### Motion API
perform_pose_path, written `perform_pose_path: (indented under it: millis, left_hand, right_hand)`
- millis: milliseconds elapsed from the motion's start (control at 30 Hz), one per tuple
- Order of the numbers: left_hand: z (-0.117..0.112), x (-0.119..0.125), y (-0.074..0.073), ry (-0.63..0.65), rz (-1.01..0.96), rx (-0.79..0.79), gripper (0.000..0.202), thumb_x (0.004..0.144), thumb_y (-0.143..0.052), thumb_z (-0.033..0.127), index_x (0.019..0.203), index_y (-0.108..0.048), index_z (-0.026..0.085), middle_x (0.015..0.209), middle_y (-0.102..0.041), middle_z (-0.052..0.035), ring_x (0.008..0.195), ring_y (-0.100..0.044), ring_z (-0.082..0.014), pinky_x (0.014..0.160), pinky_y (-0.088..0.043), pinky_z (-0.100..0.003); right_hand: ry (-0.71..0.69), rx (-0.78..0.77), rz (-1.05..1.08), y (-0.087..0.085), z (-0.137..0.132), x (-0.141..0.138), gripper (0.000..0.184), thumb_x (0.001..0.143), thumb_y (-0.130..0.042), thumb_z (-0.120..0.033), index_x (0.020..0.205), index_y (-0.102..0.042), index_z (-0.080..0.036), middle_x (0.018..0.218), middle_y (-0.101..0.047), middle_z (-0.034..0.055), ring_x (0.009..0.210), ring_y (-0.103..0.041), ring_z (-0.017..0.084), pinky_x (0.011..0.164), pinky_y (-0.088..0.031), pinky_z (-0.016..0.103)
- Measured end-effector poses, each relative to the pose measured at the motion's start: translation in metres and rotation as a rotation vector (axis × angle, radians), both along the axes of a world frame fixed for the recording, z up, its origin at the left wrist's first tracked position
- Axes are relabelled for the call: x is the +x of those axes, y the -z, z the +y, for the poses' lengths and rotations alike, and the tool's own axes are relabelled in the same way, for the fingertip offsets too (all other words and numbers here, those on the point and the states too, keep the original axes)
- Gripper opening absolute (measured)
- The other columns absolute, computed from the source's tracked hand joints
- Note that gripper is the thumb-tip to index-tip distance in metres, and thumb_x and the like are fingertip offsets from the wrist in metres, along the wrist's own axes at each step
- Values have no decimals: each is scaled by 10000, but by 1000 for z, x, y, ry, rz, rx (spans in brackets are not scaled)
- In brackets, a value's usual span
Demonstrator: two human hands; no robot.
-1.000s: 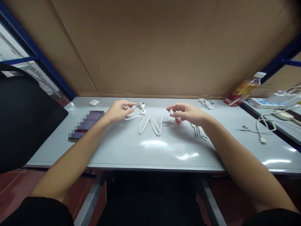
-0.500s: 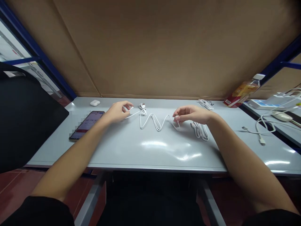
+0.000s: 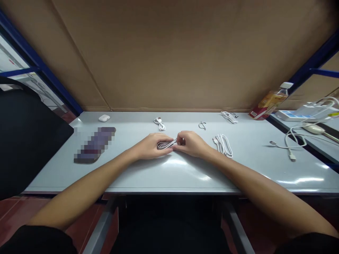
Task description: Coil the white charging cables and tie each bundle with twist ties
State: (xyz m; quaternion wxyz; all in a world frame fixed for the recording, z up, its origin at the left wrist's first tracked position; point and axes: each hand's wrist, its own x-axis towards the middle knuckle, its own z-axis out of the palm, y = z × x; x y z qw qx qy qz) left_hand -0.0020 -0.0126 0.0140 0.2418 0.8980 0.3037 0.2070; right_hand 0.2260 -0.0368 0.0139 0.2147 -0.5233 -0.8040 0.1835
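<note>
Both hands meet at the middle of a pale grey table [image 3: 137,173], close to its front edge; the left hand [image 3: 150,146] and the right hand [image 3: 190,144] hold a folded white cable [image 3: 166,144] between them, just above the tabletop; the left fingers [image 3: 162,138] are together and curled over the cable's loops, and the right fingers [image 3: 181,139] are clamped on its other end, so the two sets almost touch; beyond the hands lie a small coiled cable [image 3: 159,124] and a thin black wire [image 3: 202,125]; a looser white cable [image 3: 224,145] sits just beside the right hand, with another bundle [image 3: 229,117] at the back edge; to the left are white earbuds in their case [image 3: 104,118] and a phone [image 3: 95,144], its screen pixelated and unreadable; at the far right stands a plastic bottle [image 3: 270,101] with a red and yellow label, its writing too small to read; a white charging cable [image 3: 291,141] trails there too.
</note>
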Motion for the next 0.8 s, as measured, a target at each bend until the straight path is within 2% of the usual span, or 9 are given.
perform_pose_path:
  millis: [67,133,233,300,400,533,667,800]
  left_hand:
    - [1,-2,1,39,-6,36,403,911,-707,460,1233,-760,224,1236,-730,-82,1091,-679,-250,933,-533,-335]
    - [3,-4,2,38,-25,32,370,954,-657,446,1227,-763,219,1231,-722,-92,1062,-678,-238,883,-534,-330]
    - [5,-4,4,9,-71,-23,323,983,-620,411,1198,-775,228,1192,-755,-80,1006,-695,-226,821,-533,-320]
    - [6,-3,4,-5,-131,-136,316,968,-645,403,1192,-774,221,1164,-778,-73,999,-711,-228,828,-542,-321]
    - [7,-2,4,5,-219,-326,331,939,-687,422,1160,-769,188,1131,-790,-81,1004,-728,-235,858,-556,-331]
    - [11,-3,6,-4,-266,-430,367,912,-717,471,1120,-766,173,1117,-788,-95,1012,-730,-247,875,-560,-352]
    - [13,-5,7,-50,-222,-430,406,911,-703,500,1148,-730,172,1138,-764,-101,981,-716,-241,820,-550,-345]
    - [3,-3,-3,-3,-60,-307,366,1018,-523,470,1225,-678,212,1166,-736,-76,937,-684,-217,794,-515,-333]
  right_hand:
    - [14,49,-66,2,-3,-1,319,861,-753,-437,734,-581,-200,805,-668,35,689,-544,157,615,-341,285]
    - [31,85,-85,3,-3,0,315,873,-742,-477,815,-602,-200,888,-683,56,729,-568,175,627,-356,289]
    - [21,134,-72,5,-3,3,359,905,-713,-482,1100,-622,-194,1129,-681,102,834,-621,206,691,-413,307]
    - [-36,149,-77,4,-3,4,373,955,-658,-440,1238,-603,-204,1209,-662,110,890,-640,216,745,-438,319]
    - [-132,134,-156,2,-4,3,263,1003,-593,-407,1146,-664,-198,1098,-667,94,830,-623,198,729,-430,314]
    - [-157,161,-294,1,-4,2,273,987,-631,-447,1034,-661,-180,998,-648,86,773,-584,194,664,-380,303]
    - [-162,135,-357,-2,-5,1,285,1057,-524,-453,977,-608,-192,959,-667,77,752,-582,196,645,-348,305]
    - [-164,78,-358,-13,-10,1,323,1084,-460,-471,942,-581,-207,888,-674,52,699,-572,183,638,-333,302]
